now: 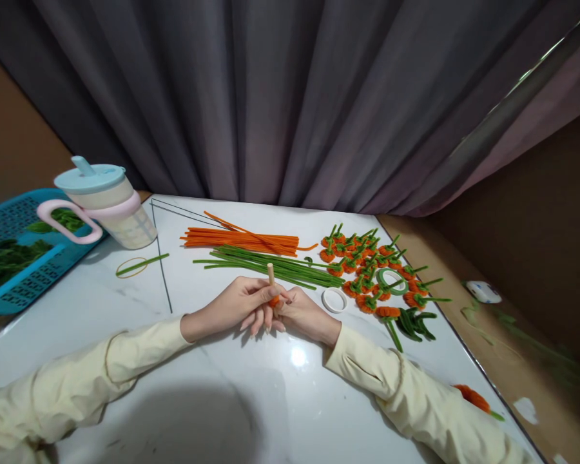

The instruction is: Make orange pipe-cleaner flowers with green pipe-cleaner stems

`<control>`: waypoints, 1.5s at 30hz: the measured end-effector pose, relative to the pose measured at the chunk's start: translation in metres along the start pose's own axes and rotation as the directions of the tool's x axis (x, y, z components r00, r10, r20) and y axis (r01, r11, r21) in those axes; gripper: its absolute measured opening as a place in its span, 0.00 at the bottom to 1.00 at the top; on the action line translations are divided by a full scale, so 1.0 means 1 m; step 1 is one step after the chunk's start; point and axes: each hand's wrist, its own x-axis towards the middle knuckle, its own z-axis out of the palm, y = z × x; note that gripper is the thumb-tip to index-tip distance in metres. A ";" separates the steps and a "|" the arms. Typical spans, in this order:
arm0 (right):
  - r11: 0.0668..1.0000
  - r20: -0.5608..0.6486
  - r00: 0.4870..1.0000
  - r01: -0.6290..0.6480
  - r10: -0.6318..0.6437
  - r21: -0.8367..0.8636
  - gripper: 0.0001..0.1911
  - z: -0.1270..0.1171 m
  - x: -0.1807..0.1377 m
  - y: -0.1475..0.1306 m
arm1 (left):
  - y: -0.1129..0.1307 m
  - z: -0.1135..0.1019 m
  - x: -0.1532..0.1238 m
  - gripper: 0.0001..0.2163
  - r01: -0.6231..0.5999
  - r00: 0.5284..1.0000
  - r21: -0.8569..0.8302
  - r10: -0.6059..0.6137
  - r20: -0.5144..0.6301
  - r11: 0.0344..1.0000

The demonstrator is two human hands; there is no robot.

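Note:
My left hand (256, 303) and my right hand (304, 312) meet over the middle of the table. Between them a thin wooden stick (270, 273) stands upright, with a bit of orange pipe cleaner (274, 301) around its lower part. The left thumb and fingers close on the stick. My right fingers pinch at the orange pipe cleaner, and its lower end is hidden by the fingers. Just beyond lie a bundle of green pipe cleaners (270, 265) and a bundle of orange pipe cleaners (241, 240).
Several small orange pumpkins with green stems (366, 301) crowd the right side, near a green tape roll (391, 281), a white ring (335, 300) and curled green pieces (414, 323). At left stand a lidded cup (120, 212) and a blue basket (29, 283) holding greens. One orange piece (472, 398) lies by my right sleeve.

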 end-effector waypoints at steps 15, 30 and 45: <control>0.988 0.019 0.999 -0.051 0.049 0.146 0.20 -0.004 0.001 0.000 | 0.004 -0.001 0.004 0.23 0.010 1.000 -0.086 -0.009 0.013 0.996; 0.940 0.050 0.999 -0.021 0.005 0.341 0.14 0.000 -0.002 -0.012 | 0.004 -0.014 0.008 0.20 -0.024 0.997 -0.227 0.007 -0.073 0.974; 0.954 0.021 1.000 0.005 -0.012 0.300 0.13 -0.002 -0.001 -0.007 | -0.005 -0.011 0.009 0.24 -0.056 0.990 -0.080 0.044 -0.135 0.995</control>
